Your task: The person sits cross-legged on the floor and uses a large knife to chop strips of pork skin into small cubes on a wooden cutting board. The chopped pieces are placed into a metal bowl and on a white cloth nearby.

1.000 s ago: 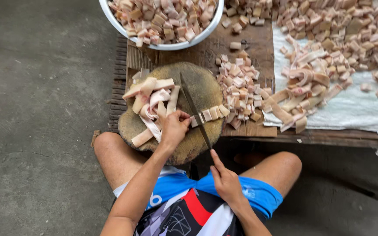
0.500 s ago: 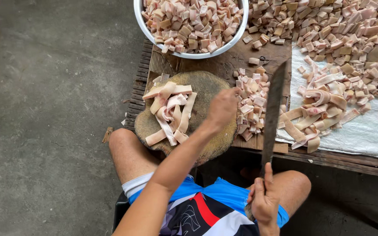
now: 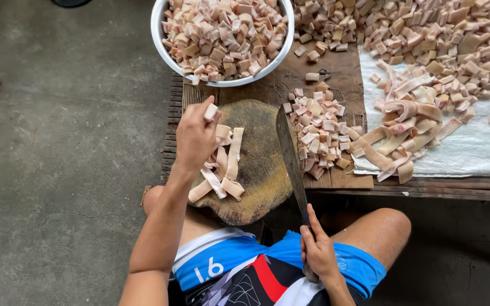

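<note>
- Since half a second ago, the long dark-bladed cleaver (image 3: 290, 161) has come down from upright to lie low across the round, worn wooden chopping block (image 3: 256, 170), its edge running away from the right hand (image 3: 317, 249).
- Left hand (image 3: 197, 136) has shifted from the block's right side over to the pale pink strips of pork skin (image 3: 222, 167) on its left; judged from that, a fresh bundle is being lined up for cutting.
- Head view, left hand: fingers closed together, pinching one end of the strips, with the rest of the bundle lying just beneath and behind the palm.
- Head view, right hand: clamped around the cleaver's handle, close to the lap and blue shorts (image 3: 347, 263).
- Beyond the blade, a heap of small cut pink cubes (image 3: 319, 133) sits on the brown wooden board (image 3: 347, 68).
- Farther ahead of the left hand stands a round metal bowl (image 3: 160, 39) full of cubes; longer uncut strips (image 3: 404, 133) lie on white sheeting (image 3: 472, 153) well off to the right.
</note>
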